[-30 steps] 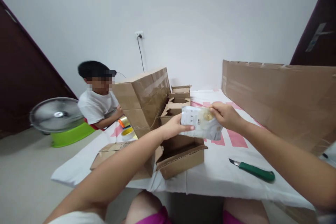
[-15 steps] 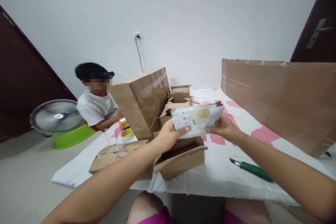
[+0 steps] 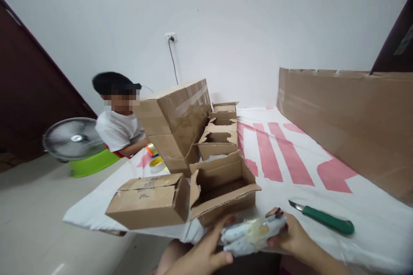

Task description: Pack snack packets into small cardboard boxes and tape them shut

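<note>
A bundle of white plastic packets [image 3: 250,236] with a yellowish patch is held low at the table's front edge, close to my lap. My left hand [image 3: 209,247] grips its left end, thumb in front. Around its right end my right hand [image 3: 292,234] is closed. Just beyond the packets stands an open cardboard box [image 3: 226,202] with its flaps up; no contents show in the part I can see. To the right of my right hand lies a green utility knife [image 3: 329,220], its blade out.
A closed carton [image 3: 146,202] sits at left, near tape rolls [image 3: 156,163]. Stacked cartons [image 3: 174,124] and a row of open boxes [image 3: 221,137] reach back. A large cardboard panel [image 3: 338,124] stands at right. Another person [image 3: 119,129] sits beside a fan [image 3: 77,139].
Both hands have brought the packets down and toward me, from above the open box to the table's front edge. The bundle has tipped, showing its stacked edges. The box interior is now uncovered.
</note>
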